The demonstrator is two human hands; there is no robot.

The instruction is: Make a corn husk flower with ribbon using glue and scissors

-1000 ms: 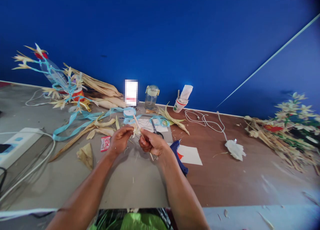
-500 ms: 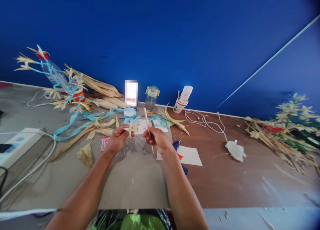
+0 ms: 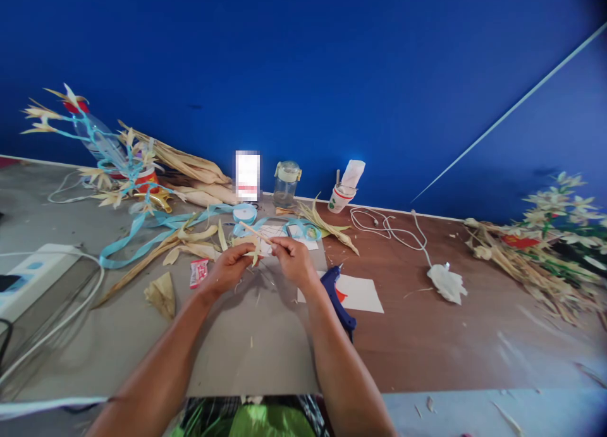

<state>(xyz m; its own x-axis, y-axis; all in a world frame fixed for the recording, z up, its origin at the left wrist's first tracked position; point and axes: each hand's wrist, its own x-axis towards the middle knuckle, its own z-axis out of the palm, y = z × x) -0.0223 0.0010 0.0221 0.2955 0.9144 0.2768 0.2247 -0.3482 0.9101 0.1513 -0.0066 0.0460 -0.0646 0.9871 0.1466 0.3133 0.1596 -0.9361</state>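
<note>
My left hand (image 3: 231, 267) is closed, pinching a small pale corn husk flower (image 3: 255, 256) at its fingertips. Fingers closed, my right hand (image 3: 294, 260) grips a thin wooden stick (image 3: 253, 231) that slants up and left over the flower. Whether the stick touches the husk, I cannot tell. Beyond the hands are a roll of light blue ribbon (image 3: 245, 214) and white paper (image 3: 303, 242). Beside my right forearm lies a blue glue gun (image 3: 339, 301) on a white sheet (image 3: 365, 295). A red and white packet (image 3: 199, 273) is left of my left hand.
At the left, blue-stemmed husk flowers (image 3: 130, 165) lean by a plastic bottle (image 3: 99, 136) and dried husks (image 3: 184, 165). A power strip (image 3: 35, 276) sits nearby. Along the wall stand a jar (image 3: 286, 184) and a paper cup (image 3: 340, 198). A white cable (image 3: 379, 225) and more husks (image 3: 535, 272) lie right.
The stick has swung from nearly upright to a leftward slant over the flower. My right hand has turned and moved slightly closer to my left, uncovering more of the glue gun.
</note>
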